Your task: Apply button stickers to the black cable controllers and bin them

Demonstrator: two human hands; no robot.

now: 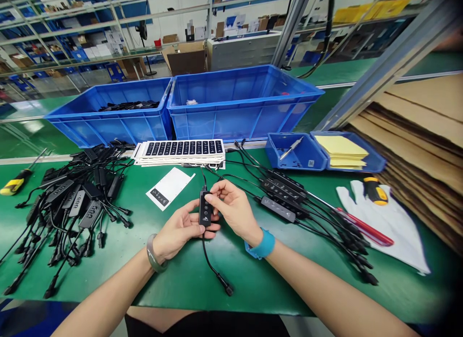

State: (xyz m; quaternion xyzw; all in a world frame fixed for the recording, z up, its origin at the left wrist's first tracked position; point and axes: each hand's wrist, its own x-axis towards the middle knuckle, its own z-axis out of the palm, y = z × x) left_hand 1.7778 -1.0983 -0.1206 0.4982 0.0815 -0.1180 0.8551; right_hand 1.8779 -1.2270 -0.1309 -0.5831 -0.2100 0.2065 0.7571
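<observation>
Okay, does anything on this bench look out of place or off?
One oddity: the red-handled screwdriver lies partly on the white glove, its shaft running in among the black cables. Nothing looks spilled or damaged.

A: Specimen?
B: Slim black controller (pixel 205 209), oblong; pale symbols and logo on its face.
A: Pose?
B: Face-up, long axis twelve-to-six, in both hands, toward seven o'clock from view centre.
A: Cables?
B: One at twelve; one at six, curving toward five, connector-tipped (pixel 227 289).
</observation>
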